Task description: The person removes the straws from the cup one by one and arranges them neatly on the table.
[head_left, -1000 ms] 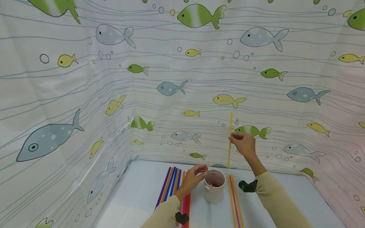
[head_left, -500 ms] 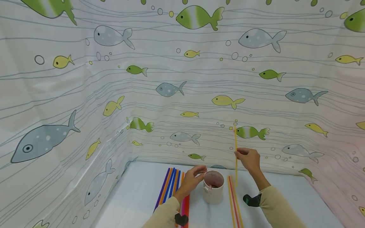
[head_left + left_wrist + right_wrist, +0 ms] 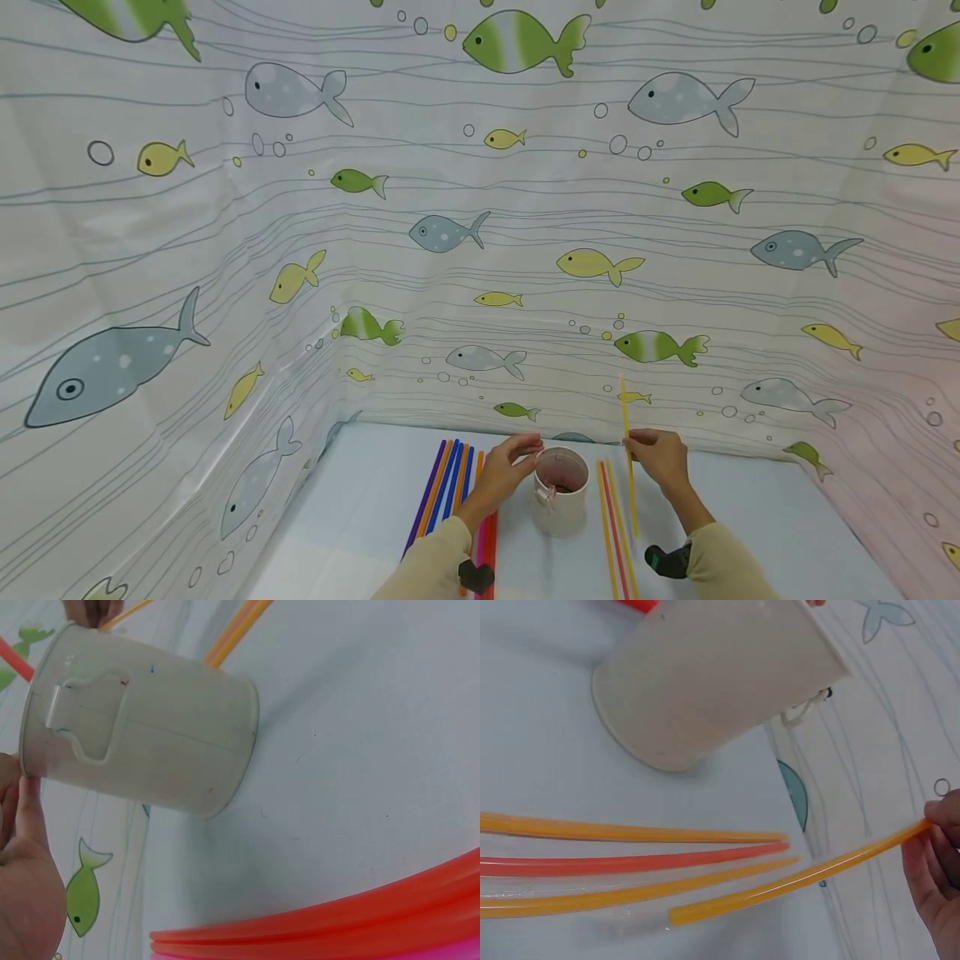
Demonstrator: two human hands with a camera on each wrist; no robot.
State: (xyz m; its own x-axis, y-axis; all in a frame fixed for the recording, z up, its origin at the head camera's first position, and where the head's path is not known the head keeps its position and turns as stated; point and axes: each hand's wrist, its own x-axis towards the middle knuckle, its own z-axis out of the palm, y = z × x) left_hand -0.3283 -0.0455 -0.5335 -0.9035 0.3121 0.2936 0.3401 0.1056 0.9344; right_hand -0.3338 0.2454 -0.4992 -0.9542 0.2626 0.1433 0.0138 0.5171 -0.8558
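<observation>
A pale pink-white pail (image 3: 559, 512) with small side lugs stands upright on the table. My left hand (image 3: 501, 477) is at its left side, a straight finger touching the rim in the left wrist view. My right hand (image 3: 660, 458) pinches a yellow straw (image 3: 632, 492) between thumb and fingers, near its upper part. In the right wrist view the straw's lower end slants down close beside a row of straws, yellow and red (image 3: 637, 862), lying to the right of the pail. Something dark reddish lies inside the pail.
Left of the pail lie several straws in purple, orange and blue (image 3: 450, 483), with pink and red straws (image 3: 487, 546) nearer the pail, partly under the left forearm. A fish-patterned sheet (image 3: 525, 208) hangs behind the white table (image 3: 337, 500).
My right hand has come down and slightly right with the yellow straw, from above the back of the table to beside the right row. My left hand has stayed at the pail.
</observation>
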